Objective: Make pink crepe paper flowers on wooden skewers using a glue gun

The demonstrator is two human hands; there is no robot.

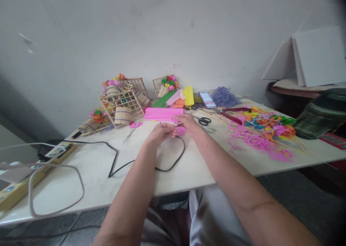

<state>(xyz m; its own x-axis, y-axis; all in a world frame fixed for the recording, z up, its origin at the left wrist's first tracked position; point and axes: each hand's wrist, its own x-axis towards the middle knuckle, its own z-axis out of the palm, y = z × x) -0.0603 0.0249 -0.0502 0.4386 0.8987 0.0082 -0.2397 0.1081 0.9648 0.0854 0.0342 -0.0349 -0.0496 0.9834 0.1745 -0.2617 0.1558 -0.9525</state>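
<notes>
Both my hands meet over the middle of the white table [89, 166]. My left hand [160, 132] is curled, its fingers pinching a small pink foam flower [180, 131]. My right hand [189, 124] is closed on the same flower from the other side. Just behind the hands lies a flat pink foam sheet [162, 113]. A finished pink flower on a thin stick [134, 125] rests to the left of the hands. A black cable [173, 163] loops on the table under my wrists.
Wooden stick baskets with foam flowers [121, 103] stand at the back left. Folded coloured foam sheets [183, 97], black scissors [204, 121], red pliers [232, 117] and a heap of foam scraps [265, 130] lie right. A power strip [58, 152] sits far left.
</notes>
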